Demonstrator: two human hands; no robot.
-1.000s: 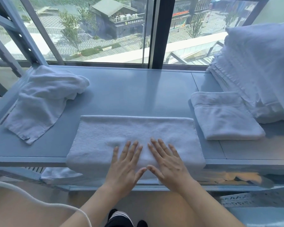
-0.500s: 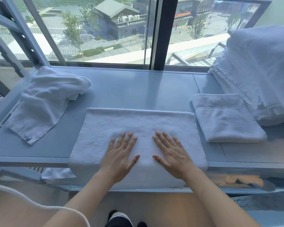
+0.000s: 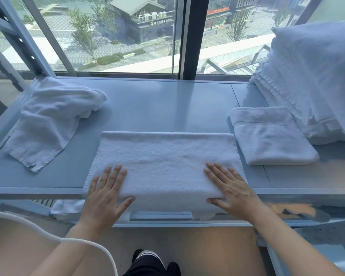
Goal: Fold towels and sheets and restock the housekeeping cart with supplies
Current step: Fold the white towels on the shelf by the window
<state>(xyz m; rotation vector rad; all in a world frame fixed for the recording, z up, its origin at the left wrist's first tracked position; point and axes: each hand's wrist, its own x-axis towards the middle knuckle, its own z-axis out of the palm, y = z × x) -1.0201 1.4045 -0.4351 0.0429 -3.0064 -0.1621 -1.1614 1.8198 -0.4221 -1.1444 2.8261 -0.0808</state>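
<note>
landmark: the folded towel [image 3: 163, 164] lies at the front middle of the blue surface [image 3: 157, 108], its near edge hanging over the surface's front lip.
left hand [image 3: 106, 190]: flat, fingers straight and spread, palm down on the towel's near left corner; holds nothing.
right hand [image 3: 230, 188]: flat, fingers straight and spread, palm down on the towel's near right corner; holds nothing.
step, as judged: smoothing the fold outward before the next fold.
risk 1: the overhanging near edge could drag the towel off the lip if the hands lift together or push toward the body.
risk 2: uneven pressing could skew the layers, so the edges no longer line up; a loose flap already shows under the near right corner.
right of the towel: a small folded towel [image 3: 271, 140] just beside it, and beyond that a tall stack of linen [image 3: 311, 80].
left of the towel: a crumpled cloth [image 3: 52, 116], unfolded, well apart.
below the towel: another white cloth [image 3: 66, 208] on a lower shelf, partly hidden.
containers: none in view; no cart can be made out.
</note>
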